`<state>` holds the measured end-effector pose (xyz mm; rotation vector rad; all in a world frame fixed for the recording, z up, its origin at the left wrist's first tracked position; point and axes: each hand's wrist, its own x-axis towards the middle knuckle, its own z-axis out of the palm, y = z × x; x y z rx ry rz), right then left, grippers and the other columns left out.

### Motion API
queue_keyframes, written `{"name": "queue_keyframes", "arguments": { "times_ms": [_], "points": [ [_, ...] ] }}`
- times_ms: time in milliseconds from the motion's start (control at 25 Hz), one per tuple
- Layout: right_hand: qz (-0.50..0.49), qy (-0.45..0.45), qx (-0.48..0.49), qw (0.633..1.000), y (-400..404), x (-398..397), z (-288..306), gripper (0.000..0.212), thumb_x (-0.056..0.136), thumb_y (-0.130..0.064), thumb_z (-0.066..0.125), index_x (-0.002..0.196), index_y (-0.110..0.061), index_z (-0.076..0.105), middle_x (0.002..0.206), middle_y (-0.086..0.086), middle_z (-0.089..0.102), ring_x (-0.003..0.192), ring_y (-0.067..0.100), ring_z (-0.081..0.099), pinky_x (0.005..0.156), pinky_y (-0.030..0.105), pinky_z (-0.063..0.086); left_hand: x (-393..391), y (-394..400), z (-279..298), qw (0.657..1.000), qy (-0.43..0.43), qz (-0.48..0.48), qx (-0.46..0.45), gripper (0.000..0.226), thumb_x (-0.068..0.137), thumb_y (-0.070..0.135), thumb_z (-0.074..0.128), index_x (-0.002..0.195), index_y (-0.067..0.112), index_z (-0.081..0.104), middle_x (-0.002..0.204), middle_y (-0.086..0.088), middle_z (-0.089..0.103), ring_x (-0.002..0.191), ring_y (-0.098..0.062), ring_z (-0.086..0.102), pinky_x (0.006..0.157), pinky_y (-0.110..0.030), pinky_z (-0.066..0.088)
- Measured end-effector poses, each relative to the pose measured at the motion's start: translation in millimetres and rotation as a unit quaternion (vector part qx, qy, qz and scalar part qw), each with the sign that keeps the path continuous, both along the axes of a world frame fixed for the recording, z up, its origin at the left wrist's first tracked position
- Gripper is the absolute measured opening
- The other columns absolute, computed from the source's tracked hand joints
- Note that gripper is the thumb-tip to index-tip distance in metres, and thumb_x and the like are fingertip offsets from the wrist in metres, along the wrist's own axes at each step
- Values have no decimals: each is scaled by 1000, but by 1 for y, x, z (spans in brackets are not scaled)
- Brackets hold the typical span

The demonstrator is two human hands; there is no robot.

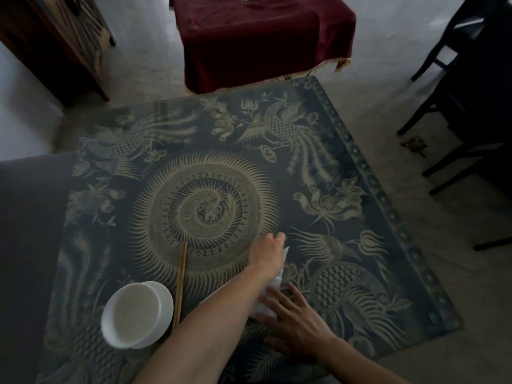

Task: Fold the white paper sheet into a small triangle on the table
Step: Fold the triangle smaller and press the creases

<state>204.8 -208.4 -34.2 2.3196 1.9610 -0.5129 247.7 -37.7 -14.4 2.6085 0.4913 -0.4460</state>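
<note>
Both hands work the white paper sheet (pixel 273 292) on the patterned table (pixel 360 167): left hand (pixel 270 252) closed on its far edge, right hand (pixel 293 325) pressing flat, fingers spread.

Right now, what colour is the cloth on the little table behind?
Dark red, with a pale fringe along its bottom edge. The head view shows it.
</note>
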Motion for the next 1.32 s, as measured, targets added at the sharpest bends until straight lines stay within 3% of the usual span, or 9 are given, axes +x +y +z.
{"name": "queue_keyframes", "arguments": {
  "times_ms": [160,320,600,760,880,1000,1200,1320],
  "points": [
    [-9,-15,41,999,-8,4,0,47,92,-60,38,131,-38,53,145,1,50,135,31,42,105,62,34,1,0,-3,998,25,51,-12,11,94,27,63,101,21,56,98,-5,69,95,-27,64,79,-38,46],
    [-14,-22,67,997,-16,14,3,38,92,-56,43,120,-34,60,139,4,55,134,28,44,103,64,36,0,10,-2,996,22,61,-66,5,86,25,70,84,26,67,101,-1,65,93,-21,63,79,-35,52],
    [-64,-38,85,994,-17,31,7,32,93,-47,44,113,-30,63,134,2,59,131,24,47,108,57,33,2,41,9,967,-53,106,-225,12,85,22,74,84,25,62,83,7,65,82,-15,63,74,-30,52],
    [-73,-9,86,994,-6,14,3,44,88,-41,51,129,-25,56,137,1,58,128,21,50,103,44,41,-8,45,13,947,-116,136,-265,15,83,21,78,83,26,64,84,5,69,81,-13,65,72,-26,51],
    [-102,1,79,992,1,5,-1,54,89,-38,51,140,-20,49,144,1,51,134,21,45,106,42,42,-18,45,15,927,-152,163,-301,19,80,16,81,80,26,65,82,4,71,79,-12,66,74,-26,53],
    [-114,-14,100,988,0,11,-1,52,86,-41,60,135,-21,55,138,1,57,129,20,50,102,41,45,-30,49,17,910,-165,185,-332,20,79,9,82,81,23,66,83,-1,71,81,-16,67,78,-29,55],
    [-102,-45,132,985,-9,25,-7,52,90,-42,37,128,-18,62,135,6,59,127,23,53,102,47,44,-50,56,21,912,-169,162,-337,24,78,14,82,86,30,68,87,8,72,82,-5,68,76,-16,53],
    [-96,-58,131,985,-12,22,-17,49,89,-35,41,130,-14,60,137,9,57,129,26,50,106,48,40,-64,51,22,919,-165,133,-333,23,79,15,82,90,32,71,88,11,74,82,-1,67,74,-14,51]
  ]
}}
